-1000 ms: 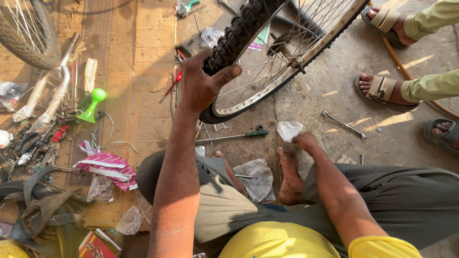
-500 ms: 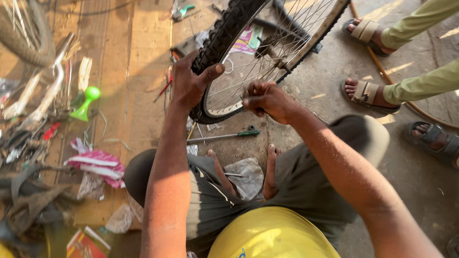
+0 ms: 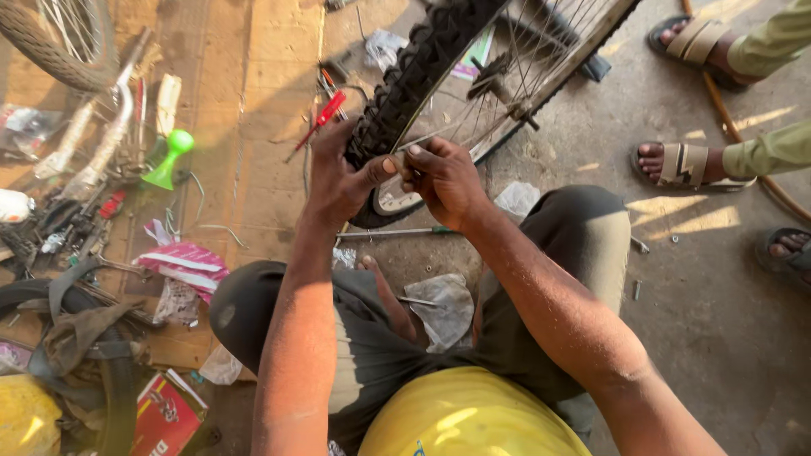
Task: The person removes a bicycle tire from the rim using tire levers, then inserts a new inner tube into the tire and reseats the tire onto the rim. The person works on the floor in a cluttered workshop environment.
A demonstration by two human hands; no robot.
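Observation:
A bicycle wheel with a knobbly black tyre [image 3: 422,59] and a silver spoked rim [image 3: 553,63] stands on the ground in front of me. My left hand [image 3: 338,181] grips the tyre at its lower edge, thumb across the tread. My right hand [image 3: 443,177] is closed at the rim right beside it, fingers pinching at the tyre's edge. Whether it holds a small part is hidden. I am squatting, knees on either side.
A red-handled screwdriver [image 3: 325,114] and a green-handled tool [image 3: 397,232] lie near the wheel. Scattered tools, a green horn [image 3: 169,160], another wheel [image 3: 55,42] and old tubes are at left. Another person's sandalled feet [image 3: 676,165] are at right.
My right hand came up from the ground by my foot to the rim beside my left hand. The view moved closer to the wheel.

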